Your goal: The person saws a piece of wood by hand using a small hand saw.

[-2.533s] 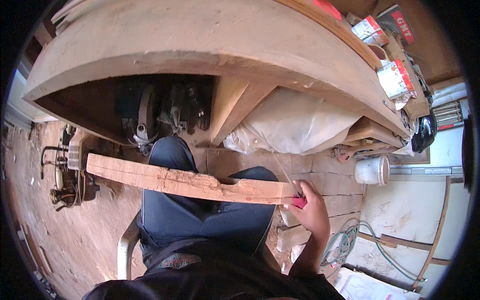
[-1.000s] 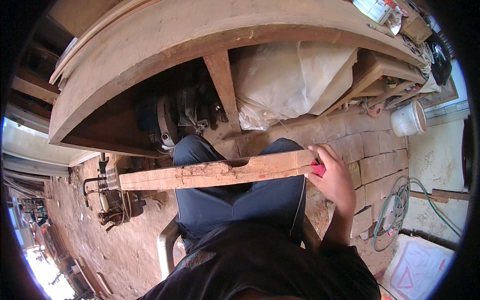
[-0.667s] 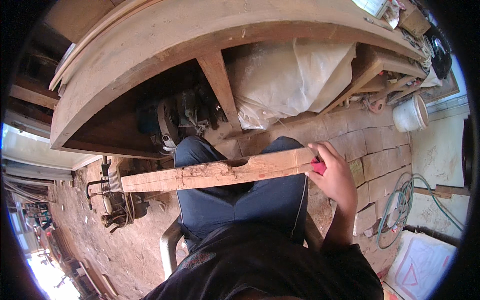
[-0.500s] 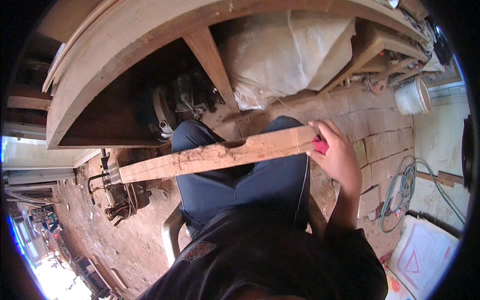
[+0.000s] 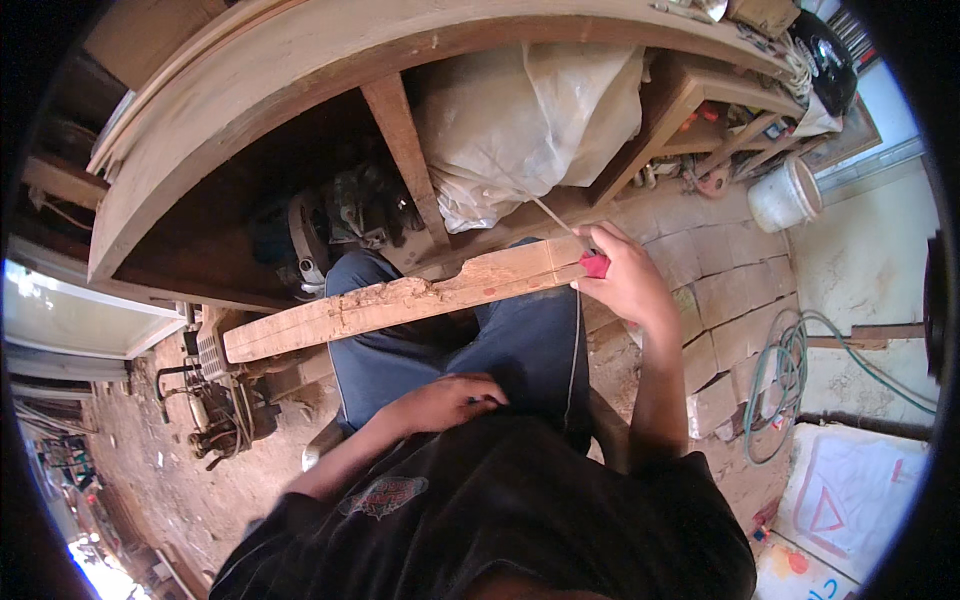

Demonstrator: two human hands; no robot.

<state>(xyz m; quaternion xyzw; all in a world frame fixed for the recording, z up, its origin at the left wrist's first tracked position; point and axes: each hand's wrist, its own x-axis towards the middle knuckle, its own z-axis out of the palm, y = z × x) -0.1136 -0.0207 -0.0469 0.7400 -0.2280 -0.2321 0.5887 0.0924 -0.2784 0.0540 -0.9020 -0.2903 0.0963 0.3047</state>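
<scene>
A long, rough wooden board lies tilted across my raised thighs, its right end higher. Its upper edge is gouged, with a notch right of the middle. My right hand is closed at the board's right end, holding a red-handled tool against it. A thin shaft points up and left from that hand; the tool's exact kind is unclear. In front of my belly, below the board, my left hand hovers with loosely bent fingers and nothing visible in them.
A curved wooden bench spans the far side, with a plastic-wrapped bundle beneath. A machine stands on the left floor. To the right are a white bucket, stacked blocks and a coiled green hose.
My left hand has come into view from the lower left, over my lap. The board and my right hand appear shifted left in the picture as the view turned.
</scene>
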